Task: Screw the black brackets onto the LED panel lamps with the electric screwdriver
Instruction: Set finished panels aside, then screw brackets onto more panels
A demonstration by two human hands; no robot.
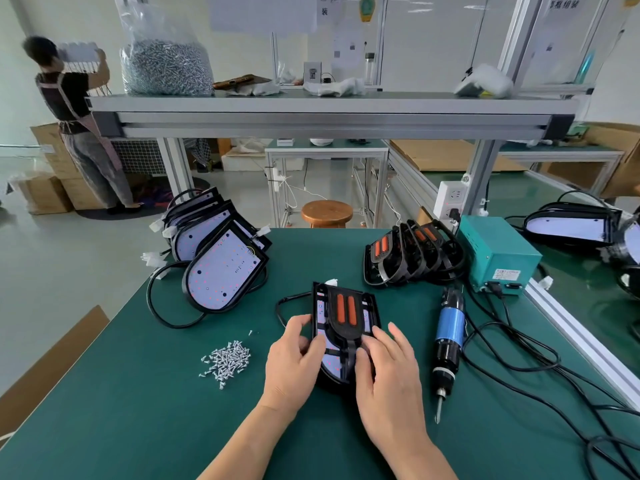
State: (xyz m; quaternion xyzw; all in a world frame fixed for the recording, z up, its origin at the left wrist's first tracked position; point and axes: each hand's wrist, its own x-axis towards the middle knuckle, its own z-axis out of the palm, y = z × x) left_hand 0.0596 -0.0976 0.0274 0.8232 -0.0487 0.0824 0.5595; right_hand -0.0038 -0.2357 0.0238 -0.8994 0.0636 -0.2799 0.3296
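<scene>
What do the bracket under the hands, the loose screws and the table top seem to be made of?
Black bracket: likely matte moulded plastic, with orange inserts that look rubbery. Screws: bright silvery metal, shiny. Table top: dark green mat, dull, perhaps rubber.

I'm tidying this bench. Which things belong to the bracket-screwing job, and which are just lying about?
Job: LED panel lamp with black bracket, electric screwdriver, loose screws, lamp stack, bracket stack.
Lying about: wooden stool, bottle, crumpled wrapping on shelf.
</scene>
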